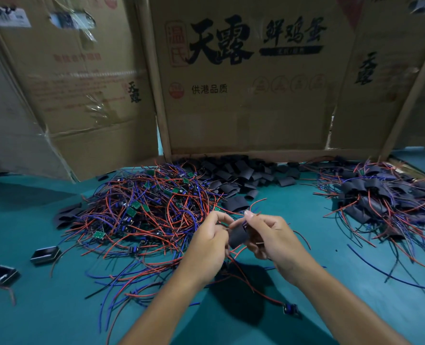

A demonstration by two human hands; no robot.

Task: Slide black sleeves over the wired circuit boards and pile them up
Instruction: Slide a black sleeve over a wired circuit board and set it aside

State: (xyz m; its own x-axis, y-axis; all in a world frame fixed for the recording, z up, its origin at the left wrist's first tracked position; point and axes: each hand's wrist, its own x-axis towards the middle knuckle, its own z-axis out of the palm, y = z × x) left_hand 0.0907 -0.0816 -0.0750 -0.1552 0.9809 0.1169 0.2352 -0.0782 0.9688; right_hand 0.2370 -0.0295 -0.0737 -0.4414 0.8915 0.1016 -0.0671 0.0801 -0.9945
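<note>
A black sleeve (238,235) is held between my two hands above the teal table. My right hand (268,239) pinches the sleeve from the right. My left hand (210,241) grips the wires that enter it from the left; the board itself is hidden. Red and blue wires hang below my hands. A tangled heap of bare wired circuit boards (141,210) with small green boards lies to the left. Loose black sleeves (239,175) lie piled at the back centre. A pile of sleeved boards (380,197) sits at the right.
Cardboard box walls (243,95) stand along the back of the teal table (32,314). Two small black rectangular parts (46,254) (2,274) lie at the left. A small blue component on wires (290,308) lies near my right forearm.
</note>
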